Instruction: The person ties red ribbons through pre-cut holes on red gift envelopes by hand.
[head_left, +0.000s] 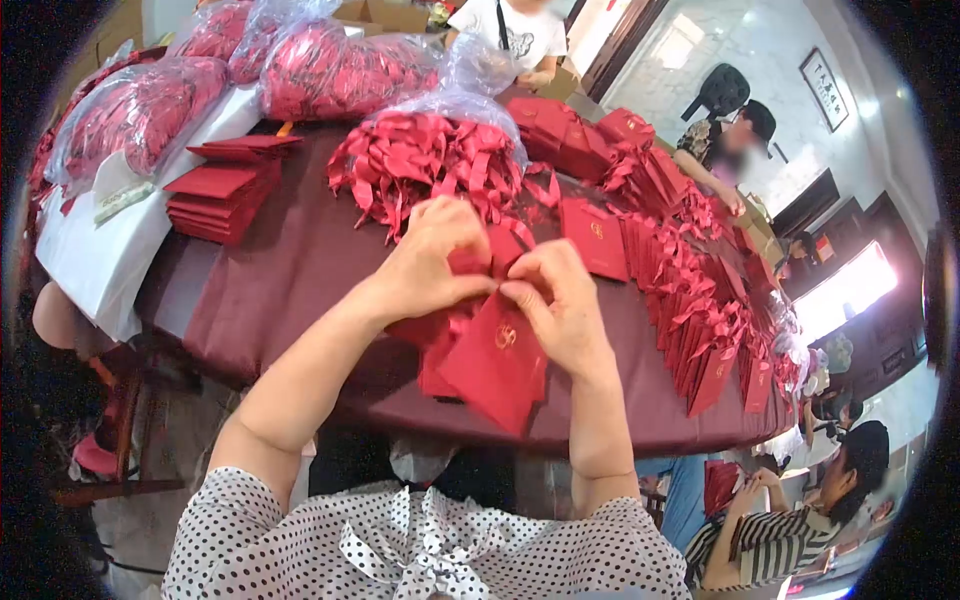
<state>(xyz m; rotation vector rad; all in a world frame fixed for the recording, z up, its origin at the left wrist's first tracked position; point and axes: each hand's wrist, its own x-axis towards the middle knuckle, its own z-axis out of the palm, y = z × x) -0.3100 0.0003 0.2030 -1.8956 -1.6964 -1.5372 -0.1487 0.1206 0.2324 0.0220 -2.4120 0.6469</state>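
There are the wearer's two hands (563, 310), one burgundy tablecloth (300, 260).

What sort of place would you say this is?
Probably a shared packing workroom: red gift bags stand in rows on a cloth-covered table, beside plastic sacks of red items, with several people around.

Over on the right, pale marbled walls (790, 95) rise at a slant, with a framed sign of dark characters (824, 88) hung on them; below, bright light pours through a window-like opening (848, 290) beside dark wooden panelling (890, 225), while a dark red cloth (290, 290) covers the rounded bench and greyish floor (150, 530) shows beneath its near edge
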